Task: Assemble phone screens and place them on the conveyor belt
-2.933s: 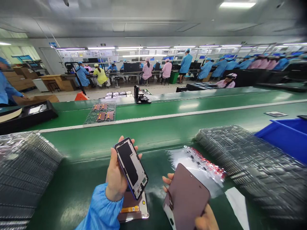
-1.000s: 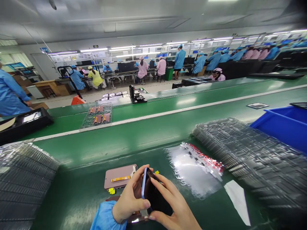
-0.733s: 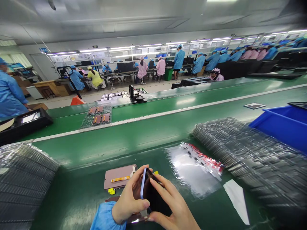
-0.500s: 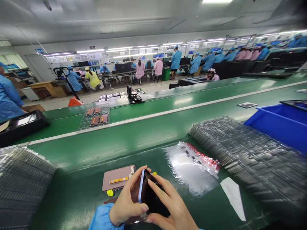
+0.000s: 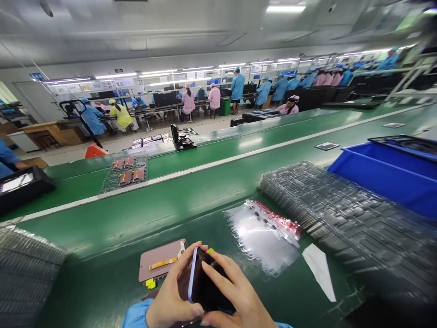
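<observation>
A dark phone-like device with a light blue edge is tilted up between both hands, low in the middle of the view. My left hand wraps its left side, thumb at the lower edge. My right hand grips it from the right, fingers spread over the dark face and thumb near the bottom corner. Just left of the hands, a brownish-pink panel with an orange flex strip lies on the green surface, yellow tabs at its lower edge. Another panel beneath the hands is mostly hidden.
Clear film sheets with red tabs and a white paper piece lie right of the hands. Stacked clear trays stand at left and right, with a blue bin behind. Farther back, a tray holds brownish panels; people sit beyond.
The camera view has turned slightly right, so the surroundings sit farther left. Both hands keep hold of the device, which looks nearly unchanged in pose.
</observation>
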A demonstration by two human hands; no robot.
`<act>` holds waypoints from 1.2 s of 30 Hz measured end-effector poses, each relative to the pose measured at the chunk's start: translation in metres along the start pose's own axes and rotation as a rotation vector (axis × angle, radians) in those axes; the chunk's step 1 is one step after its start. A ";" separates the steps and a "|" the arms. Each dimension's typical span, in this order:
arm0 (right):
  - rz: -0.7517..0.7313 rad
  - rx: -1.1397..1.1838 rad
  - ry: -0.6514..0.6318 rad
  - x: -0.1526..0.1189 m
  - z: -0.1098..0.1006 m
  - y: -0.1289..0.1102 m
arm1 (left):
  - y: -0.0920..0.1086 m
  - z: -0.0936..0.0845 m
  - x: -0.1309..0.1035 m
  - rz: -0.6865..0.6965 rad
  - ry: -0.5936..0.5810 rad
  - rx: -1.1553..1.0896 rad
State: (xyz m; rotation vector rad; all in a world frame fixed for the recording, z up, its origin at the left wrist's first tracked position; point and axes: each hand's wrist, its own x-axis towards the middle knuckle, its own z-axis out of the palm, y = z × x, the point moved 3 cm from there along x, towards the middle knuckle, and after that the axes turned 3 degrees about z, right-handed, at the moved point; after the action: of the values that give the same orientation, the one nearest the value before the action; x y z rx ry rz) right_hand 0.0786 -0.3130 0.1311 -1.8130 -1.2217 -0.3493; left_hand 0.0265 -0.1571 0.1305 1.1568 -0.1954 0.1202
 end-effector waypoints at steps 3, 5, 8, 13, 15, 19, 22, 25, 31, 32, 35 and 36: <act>-0.016 -0.008 0.016 0.002 -0.002 -0.001 | -0.001 -0.004 -0.001 -0.023 -0.003 0.004; -0.037 -0.022 0.039 0.003 -0.003 -0.002 | 0.000 -0.004 0.000 -0.041 0.003 0.004; -0.050 -0.059 0.055 0.005 -0.004 -0.003 | 0.003 -0.004 0.001 -0.052 0.013 0.008; -0.067 -0.218 0.005 0.006 -0.003 -0.006 | 0.001 -0.003 0.000 -0.054 0.031 -0.001; -0.044 -0.249 -0.018 0.006 -0.002 -0.005 | -0.004 -0.002 -0.001 -0.055 0.025 -0.054; 0.152 -0.058 -0.044 0.002 0.000 0.006 | -0.011 -0.004 0.001 -0.127 0.082 -0.247; 0.377 0.286 -0.111 -0.006 0.002 0.020 | -0.005 -0.015 0.006 -0.228 0.273 -0.360; 0.654 0.615 -0.211 -0.014 0.005 0.030 | 0.009 -0.030 0.010 -0.258 0.465 -0.366; 0.896 1.098 -0.521 -0.015 0.017 0.024 | 0.025 -0.040 0.014 -0.229 0.614 -0.310; 0.895 1.132 -0.513 -0.015 0.018 0.023 | 0.025 -0.039 0.014 -0.235 0.617 -0.293; 0.907 1.163 -0.443 -0.015 0.022 0.023 | 0.023 -0.035 0.013 -0.252 0.568 -0.269; 0.912 1.159 -0.413 -0.015 0.022 0.024 | 0.023 -0.033 0.013 -0.254 0.525 -0.258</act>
State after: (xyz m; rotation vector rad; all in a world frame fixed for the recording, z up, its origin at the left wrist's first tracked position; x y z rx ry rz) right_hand 0.0865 -0.3072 0.0962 -1.1779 -0.4759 1.0781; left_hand 0.0377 -0.1178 0.1413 0.8509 0.3906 0.1650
